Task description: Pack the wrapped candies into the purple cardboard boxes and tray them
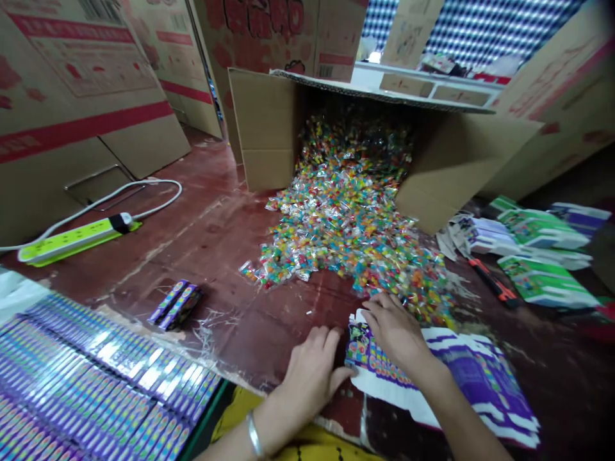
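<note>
Flat, unfolded purple printed cartons (485, 378) lie fanned in a stack at the table's front right. My right hand (396, 333) rests on the left part of this stack, palm down, its fingers bent over the far edge beside the candy. My left hand (312, 365) is just left of the stack, holding nothing; its thumb is stretched toward the end of the nearest carton (358, 349) and the fingers are apart from it. Beyond both hands, a large heap of small clear candy packets (336, 218) in many colours spills out of a cardboard box (266, 128) lying on its side.
Rows of filled purple boxes (106, 378) stand at front left, with two loose purple boxes (175, 304) nearby. A yellow-green power strip (77, 237) and its white cable lie at left. Green cartons (548, 282) and a red-black cutter (494, 282) are at right. Large cardboard boxes (86, 83) stand behind.
</note>
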Demonstrator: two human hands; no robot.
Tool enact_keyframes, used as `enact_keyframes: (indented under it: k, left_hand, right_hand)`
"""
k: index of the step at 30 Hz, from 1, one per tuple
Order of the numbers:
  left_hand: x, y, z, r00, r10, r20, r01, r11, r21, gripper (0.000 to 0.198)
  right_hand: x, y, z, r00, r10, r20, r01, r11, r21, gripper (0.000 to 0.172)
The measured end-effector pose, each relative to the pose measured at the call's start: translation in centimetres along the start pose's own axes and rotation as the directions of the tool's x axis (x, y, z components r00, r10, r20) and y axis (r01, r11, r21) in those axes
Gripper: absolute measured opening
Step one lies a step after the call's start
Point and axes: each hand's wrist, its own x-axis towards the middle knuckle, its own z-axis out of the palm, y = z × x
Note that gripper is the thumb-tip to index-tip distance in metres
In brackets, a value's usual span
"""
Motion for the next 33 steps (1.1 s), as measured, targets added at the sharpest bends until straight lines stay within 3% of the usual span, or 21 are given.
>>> enact_keyframes:
  k: [3, 6, 9, 11, 13, 16, 18, 20, 21, 23, 26, 30, 33]
  left_hand:
    - [0.8, 0.5, 1.0, 0.998, -0.052, 0.020, 0.052, 0.999, 0.009, 0.062]
    - [0.7, 0.5, 0.5, 0.997, -0.075, 0.014, 0.075, 0.997, 0.001, 0.059]
    - [0.5, 0.4, -0.9, 0.995, -0.098, -0.003, 0.095, 0.968, -0.232, 0.044]
    - [0.4, 0.3, -2.1, 0.992, -0.112, 0.048, 0.120, 0.816, -0.566, 0.032]
    - [0.3, 0.3, -3.2, 0.985, -0.075, 0.156, 0.171, 0.552, -0.816, 0.029]
    - [-0.1, 0.5, -4.1, 0.957, 0.031, 0.290, 0.275, 0.231, -0.933, 0.037]
    - [-0.4, 0.6, -4.2, 0.944, 0.076, 0.322, 0.315, 0.092, -0.945, 0.042]
    - [-0.7, 0.8, -4.1, 0.947, 0.094, 0.306, 0.307, 0.000, -0.952, 0.046]
    - [-0.8, 0.8, -4.1, 0.953, 0.092, 0.290, 0.293, -0.026, -0.956, 0.048]
    - [-0.9, 0.6, -4.2, 0.962, 0.086, 0.260, 0.264, -0.047, -0.963, 0.055]
    - [-1.0, 0.2, -4.6, 0.963, 0.098, 0.251, 0.253, -0.009, -0.968, 0.059]
    - [-1.4, 0.1, -5.6, 0.936, 0.153, 0.317, 0.289, 0.179, -0.940, 0.060]
    - [-1.9, 0.5, -6.5, 0.913, 0.178, 0.368, 0.308, 0.292, -0.906, 0.052]
  right_hand:
    - [-0.1, 0.3, -0.3, 1.000, -0.024, -0.001, 0.024, 0.998, 0.052, 0.022]
    - [-0.5, 0.4, -1.1, 0.996, -0.022, -0.083, 0.039, 0.977, 0.210, 0.022]
    - [-1.0, -0.3, -2.6, 0.996, 0.068, -0.055, -0.031, 0.864, 0.502, 0.022]
    - [-1.3, -1.1, -3.6, 0.992, 0.117, 0.055, -0.123, 0.723, 0.680, 0.023]
    - [-1.5, -2.0, -4.3, 0.984, 0.123, 0.127, -0.175, 0.595, 0.784, 0.023]
    - [-1.8, -3.3, -4.6, 0.986, 0.114, 0.125, -0.165, 0.496, 0.852, 0.022]
    - [-2.2, -3.9, -4.4, 0.990, 0.129, 0.052, -0.113, 0.530, 0.840, 0.018]
    - [-2.8, -4.5, -4.0, 0.984, 0.133, -0.115, -0.002, 0.663, 0.749, 0.018]
    - [-3.2, -4.8, -3.9, 0.977, 0.100, -0.191, 0.057, 0.735, 0.676, 0.025]
    - [-4.0, -5.4, -3.8, 0.974, -0.030, -0.223, 0.151, 0.822, 0.548, 0.043]
    - [-4.7, -6.1, -4.2, 0.984, -0.178, -0.028, 0.163, 0.813, 0.559, 0.048]
    - [-4.1, -5.9, -5.8, 0.950, -0.192, 0.245, -0.025, 0.737, 0.675, 0.020]
    - [-3.3, -5.4, -6.8, 0.844, -0.335, 0.419, -0.077, 0.697, 0.713, 0.005]
